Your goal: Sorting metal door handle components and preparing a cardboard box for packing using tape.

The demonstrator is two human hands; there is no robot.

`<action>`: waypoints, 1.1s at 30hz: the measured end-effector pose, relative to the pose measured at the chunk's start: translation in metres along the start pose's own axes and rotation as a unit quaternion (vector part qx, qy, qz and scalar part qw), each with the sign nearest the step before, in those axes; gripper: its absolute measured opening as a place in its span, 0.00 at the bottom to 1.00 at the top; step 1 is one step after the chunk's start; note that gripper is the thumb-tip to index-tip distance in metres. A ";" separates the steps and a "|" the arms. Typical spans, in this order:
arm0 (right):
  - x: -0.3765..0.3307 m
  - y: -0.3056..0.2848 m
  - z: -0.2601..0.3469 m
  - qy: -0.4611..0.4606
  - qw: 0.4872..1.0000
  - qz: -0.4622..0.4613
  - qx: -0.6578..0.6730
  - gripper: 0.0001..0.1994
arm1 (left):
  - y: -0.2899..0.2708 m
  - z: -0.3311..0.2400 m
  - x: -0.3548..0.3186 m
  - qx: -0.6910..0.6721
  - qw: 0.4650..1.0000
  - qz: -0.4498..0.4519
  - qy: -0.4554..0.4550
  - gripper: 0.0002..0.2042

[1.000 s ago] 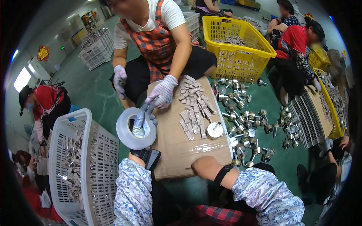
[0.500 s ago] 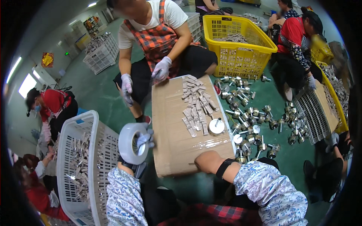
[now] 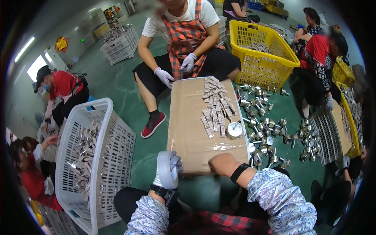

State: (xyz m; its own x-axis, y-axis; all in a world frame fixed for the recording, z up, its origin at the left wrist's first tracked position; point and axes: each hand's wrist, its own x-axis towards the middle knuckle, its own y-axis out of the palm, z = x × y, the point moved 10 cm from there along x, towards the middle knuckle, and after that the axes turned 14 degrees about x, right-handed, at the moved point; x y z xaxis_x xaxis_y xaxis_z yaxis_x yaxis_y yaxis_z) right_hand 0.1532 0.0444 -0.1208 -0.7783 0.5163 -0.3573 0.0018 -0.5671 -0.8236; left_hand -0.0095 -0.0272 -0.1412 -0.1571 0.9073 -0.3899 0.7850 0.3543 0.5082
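Note:
My left hand (image 3: 177, 163), in a grey-and-white glove, has its fingers through a wide roll of pale tape (image 3: 165, 172) and grips it by the near left corner of a cardboard-topped surface (image 3: 184, 133). My right hand (image 3: 225, 165), bare, rests curled on the cardboard's near edge. A thin dark sliver shows by its fingertips; what those fingers hold is hidden. Beyond my hands lies a pile of beige clip-like pieces (image 3: 215, 103). At their near end stands a round white-faced metal part with a stem (image 3: 234, 131).
A co-worker (image 3: 184, 35) in a checked apron sits across the cardboard. Metal parts with stems (image 3: 270, 125) cover the floor at right. A white basket (image 3: 102, 156) of clip-like pieces stands left, a yellow basket (image 3: 266, 64) at the back. Other people sit on both sides.
The tape roll and my left hand have come nearer and to the right, turning more edge-on. My right hand keeps its place on the cardboard. The whole view has shifted.

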 end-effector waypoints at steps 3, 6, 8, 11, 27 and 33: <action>-0.003 -0.004 0.003 -0.019 0.999 -0.022 0.021 0.09 | -0.014 0.008 -0.008 0.061 0.998 -0.025 0.024 0.10; -0.006 -0.007 0.004 -0.027 0.999 -0.022 0.028 0.10 | -0.031 -0.001 -0.017 0.244 0.965 -0.088 0.039 0.10; -0.005 -0.008 0.000 -0.017 0.999 -0.019 0.029 0.10 | -0.048 0.004 -0.023 0.338 0.930 -0.102 0.100 0.13; 0.003 -0.006 0.009 -0.029 0.999 -0.016 0.023 0.10 | -0.082 0.012 -0.039 0.445 0.873 -0.133 0.148 0.19; -0.007 -0.008 0.008 -0.045 0.997 -0.040 0.048 0.10 | -0.082 0.038 -0.028 0.379 0.891 -0.209 0.139 0.21; -0.004 -0.006 0.003 -0.034 0.998 -0.030 0.053 0.10 | -0.074 0.034 -0.035 0.298 0.915 -0.223 0.154 0.20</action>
State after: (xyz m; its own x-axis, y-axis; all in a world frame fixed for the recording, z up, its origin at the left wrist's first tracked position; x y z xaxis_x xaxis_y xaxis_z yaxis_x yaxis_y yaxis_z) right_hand 0.1543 0.0436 -0.1134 -0.8163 0.5078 -0.2753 -0.1094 -0.6038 -0.7896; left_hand -0.0418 -0.0930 -0.1917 -0.6312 0.7554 -0.1758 0.7745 0.6021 -0.1940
